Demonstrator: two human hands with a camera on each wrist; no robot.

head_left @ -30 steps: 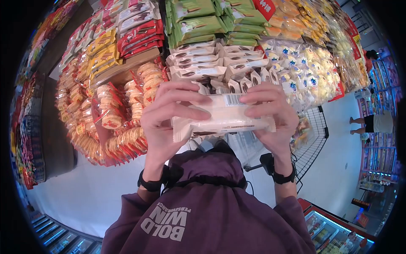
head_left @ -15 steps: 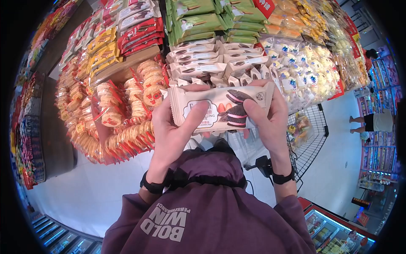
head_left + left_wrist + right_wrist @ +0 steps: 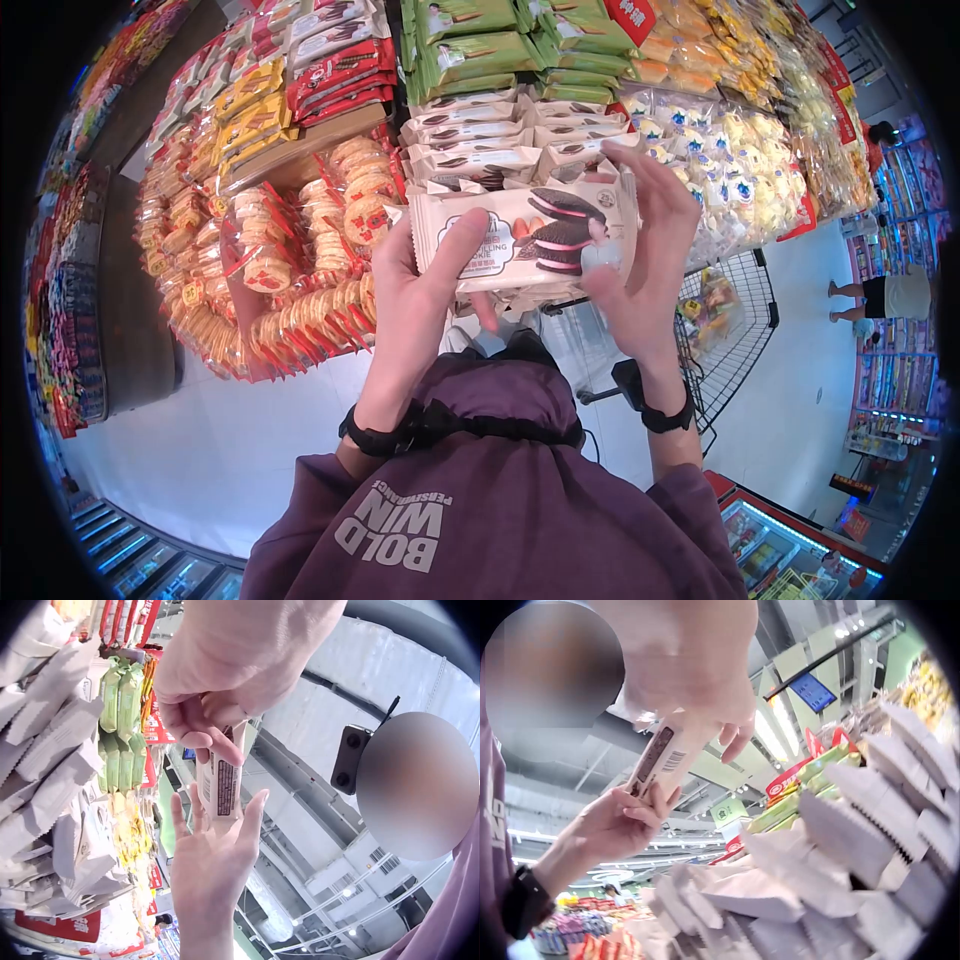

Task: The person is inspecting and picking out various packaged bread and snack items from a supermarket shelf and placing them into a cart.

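Observation:
A pale cookie pack (image 3: 520,262), printed with dark sandwich cookies and a pink filling, is held up in front of the chest with its front facing the head camera. My left hand (image 3: 418,280) grips the pack's left end, thumb across the front and fingers behind. Around the other end, my right hand (image 3: 645,285) stands with fingers spread and a blurred thumb by the printed cookies. The left wrist view gives the pack's narrow side (image 3: 225,787) and the right hand's (image 3: 214,874) open palm. A barcode shows on the pack (image 3: 673,760) in the right wrist view.
Similar pale packs (image 3: 470,140) are stacked just beyond the hands, with green packs (image 3: 470,55) behind. Bagged round biscuits (image 3: 265,265) lie left, white-wrapped snacks (image 3: 725,170) right. A wire shopping cart (image 3: 735,330) stands at the right; a person (image 3: 895,293) is farther off.
The pack was turned over from its barcode side to its printed front. Since then the right fingers have loosened and spread off its right end, while the left hand kept its grip.

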